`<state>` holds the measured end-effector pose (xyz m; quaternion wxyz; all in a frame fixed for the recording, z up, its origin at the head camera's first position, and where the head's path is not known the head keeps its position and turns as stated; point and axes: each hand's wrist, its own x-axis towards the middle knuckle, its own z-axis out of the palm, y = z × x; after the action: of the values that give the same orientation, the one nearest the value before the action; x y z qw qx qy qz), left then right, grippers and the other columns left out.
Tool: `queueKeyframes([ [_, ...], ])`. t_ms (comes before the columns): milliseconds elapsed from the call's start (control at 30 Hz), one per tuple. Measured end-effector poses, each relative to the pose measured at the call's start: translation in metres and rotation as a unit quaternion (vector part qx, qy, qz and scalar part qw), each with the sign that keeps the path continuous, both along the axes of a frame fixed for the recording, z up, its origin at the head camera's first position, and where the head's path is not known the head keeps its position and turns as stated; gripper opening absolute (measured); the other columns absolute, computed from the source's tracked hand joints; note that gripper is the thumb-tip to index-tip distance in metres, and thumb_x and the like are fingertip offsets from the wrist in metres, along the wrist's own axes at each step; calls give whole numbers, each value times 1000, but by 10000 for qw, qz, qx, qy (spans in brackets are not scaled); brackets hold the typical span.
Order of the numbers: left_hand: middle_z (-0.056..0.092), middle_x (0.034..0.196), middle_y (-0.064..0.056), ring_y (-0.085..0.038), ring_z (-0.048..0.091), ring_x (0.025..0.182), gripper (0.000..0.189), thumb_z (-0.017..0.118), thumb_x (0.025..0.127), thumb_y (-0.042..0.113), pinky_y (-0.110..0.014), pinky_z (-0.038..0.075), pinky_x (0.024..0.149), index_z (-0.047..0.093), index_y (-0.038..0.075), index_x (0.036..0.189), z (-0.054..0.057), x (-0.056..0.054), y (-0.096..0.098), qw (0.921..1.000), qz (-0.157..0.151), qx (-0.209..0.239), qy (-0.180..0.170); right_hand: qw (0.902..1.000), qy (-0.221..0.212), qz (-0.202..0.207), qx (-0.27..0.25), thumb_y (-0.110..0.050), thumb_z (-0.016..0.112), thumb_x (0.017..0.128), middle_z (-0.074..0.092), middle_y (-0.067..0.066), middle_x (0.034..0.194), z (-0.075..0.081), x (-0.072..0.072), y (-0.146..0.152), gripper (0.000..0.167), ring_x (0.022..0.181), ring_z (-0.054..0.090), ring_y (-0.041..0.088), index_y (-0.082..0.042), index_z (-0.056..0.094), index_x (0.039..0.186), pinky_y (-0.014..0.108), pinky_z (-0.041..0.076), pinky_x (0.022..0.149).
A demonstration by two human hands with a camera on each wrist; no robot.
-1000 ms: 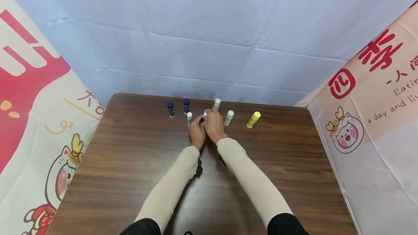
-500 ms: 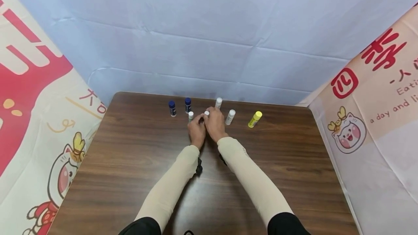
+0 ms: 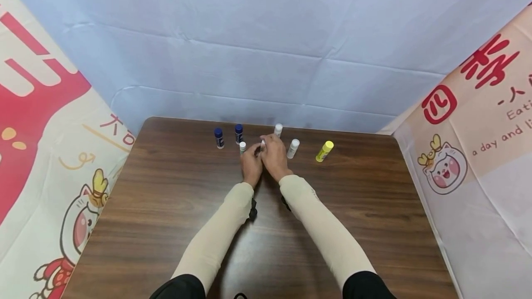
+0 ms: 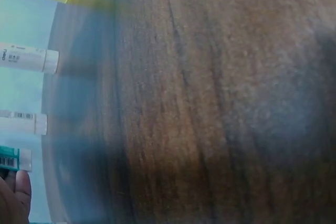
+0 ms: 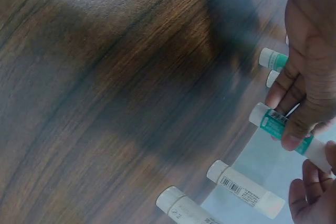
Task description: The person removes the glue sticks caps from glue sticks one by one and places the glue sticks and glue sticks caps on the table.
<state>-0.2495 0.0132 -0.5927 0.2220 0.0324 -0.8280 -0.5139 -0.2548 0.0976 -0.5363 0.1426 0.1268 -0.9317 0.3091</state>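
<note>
My left hand holds a glue stick with a green label. Its thumb and fingers pinch the body in the right wrist view. At the other end of that stick, my right hand pinches the white cap with thumb and fingertips. Only a bit of the cap shows between the hands in the head view. Beside the left hand stands another white-capped glue stick, green-labelled in the right wrist view. Two white glue sticks stand behind and right of the right hand.
Two blue-capped glue sticks stand at the back left of the wooden table. A yellow glue stick stands to the right. A pale blue cloth hangs behind the table, with printed cloths at both sides.
Both hands stay together at the green-labelled glue stick. The right fingers have shifted slightly at the cap, and less of its white top shows now. The standing glue sticks keep their places.
</note>
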Motion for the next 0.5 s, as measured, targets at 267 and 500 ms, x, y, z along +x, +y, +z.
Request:
queueKeyframes([
  [267, 71, 101, -16, -25, 69, 89, 24, 68, 83, -6, -36, 55, 78, 70, -2, 106, -1, -3, 0, 9986, -118, 478, -184, 9979, 523, -40, -368, 1, 59, 92, 61, 15, 115, 0, -5, 3, 28, 107, 57, 30, 2, 62, 120, 40, 45, 93],
  [500, 70, 104, -14, -23, 68, 92, 22, 68, 88, 1, -35, 54, 77, 67, 0, 110, -3, -6, -1, 9953, -94, 676, -681, 9983, 214, -317, -437, -7, 58, 96, 61, 15, 114, -12, -4, 9, 26, 103, 59, 29, 0, 61, 121, 41, 48, 87],
])
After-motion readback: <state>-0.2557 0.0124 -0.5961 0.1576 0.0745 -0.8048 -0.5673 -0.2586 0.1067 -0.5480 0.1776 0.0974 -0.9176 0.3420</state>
